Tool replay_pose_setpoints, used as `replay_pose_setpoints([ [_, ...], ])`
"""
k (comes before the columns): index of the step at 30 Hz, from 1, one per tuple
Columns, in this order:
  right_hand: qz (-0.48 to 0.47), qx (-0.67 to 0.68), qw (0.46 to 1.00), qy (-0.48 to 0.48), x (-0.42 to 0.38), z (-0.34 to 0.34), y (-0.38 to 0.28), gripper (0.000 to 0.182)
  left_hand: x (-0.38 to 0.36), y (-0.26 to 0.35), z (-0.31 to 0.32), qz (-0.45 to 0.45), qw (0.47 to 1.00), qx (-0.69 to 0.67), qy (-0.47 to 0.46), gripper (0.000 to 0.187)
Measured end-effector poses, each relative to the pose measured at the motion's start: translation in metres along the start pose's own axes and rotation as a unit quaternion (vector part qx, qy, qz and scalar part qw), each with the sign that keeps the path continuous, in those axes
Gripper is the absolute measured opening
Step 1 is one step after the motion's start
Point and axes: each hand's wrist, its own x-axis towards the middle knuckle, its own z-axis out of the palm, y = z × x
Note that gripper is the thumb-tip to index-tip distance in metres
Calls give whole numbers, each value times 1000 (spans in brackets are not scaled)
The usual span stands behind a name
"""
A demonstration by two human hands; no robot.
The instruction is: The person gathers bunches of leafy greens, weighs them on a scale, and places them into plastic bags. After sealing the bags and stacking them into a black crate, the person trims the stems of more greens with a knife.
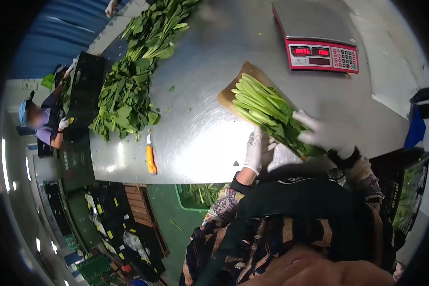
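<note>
A bunch of leafy greens (262, 102) lies slantwise on a brown sheet (226, 98), pale stems toward the upper left and dark leaves toward me. My left hand (256, 151), in a white glove, is closed at the near edge of the bunch, its fingertips partly hidden by it. Across the leaf end reaches my right hand (326, 131), also gloved and smeared by motion. Its visible fingers are spread over the leaves. A piece of whitish, crinkled material (283, 157) shows below the bunch, between my hands.
Loose greens (126, 95) are heaped along the left of the metal table (190, 138). An orange-handled knife (150, 159) lies near them. A red digital scale (319, 43) stands at back right. Below the table edge is a green basket (188, 200). A co-worker (43, 117) handles a dark crate (88, 78).
</note>
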Motion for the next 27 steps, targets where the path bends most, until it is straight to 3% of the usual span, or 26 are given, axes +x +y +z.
replay_pose_setpoints([
  [1,-68,-102,991,60,-5,25,2,77,-1,-1,4,10,1000,-8,-21,53],
  [2,-112,-143,976,119,-6,47,-2,75,-1,-3,7,17,999,-13,-45,53],
  [4,-7,-196,941,275,2,87,27,72,-5,-2,20,9,999,-7,-46,52],
  [5,18,-200,931,303,-5,81,30,72,-5,-2,28,8,999,-8,-32,51],
  [7,56,49,960,269,-26,66,39,62,3,-10,34,-6,989,-2,-145,54],
  [8,75,56,951,294,-39,65,47,62,7,-9,39,-18,982,21,-187,55],
  [10,182,-26,929,321,-72,65,62,36,2,1,54,32,969,107,-219,54],
  [11,191,-25,918,346,-93,66,67,36,-1,6,60,60,965,120,-225,53],
  [13,78,-7,879,471,-145,80,65,27,-6,12,68,108,958,148,-219,49],
  [14,146,46,885,439,-172,81,54,24,-5,11,71,133,953,161,-218,47],
  [15,115,36,874,471,-193,78,55,27,5,4,81,131,952,175,-216,45],
  [17,157,39,844,511,-226,84,67,26,23,-11,102,137,945,199,-222,42],
  [20,183,-7,794,580,-260,80,72,25,43,-28,156,131,927,220,-273,34],
  [22,222,-41,763,606,-279,92,82,25,47,-34,210,213,908,265,-246,32],
  [24,247,-8,734,632,-295,82,88,25,70,-46,271,277,891,187,-306,37],
  [27,264,19,706,657,-310,76,102,25,116,-73,362,282,856,196,-387,43],
])
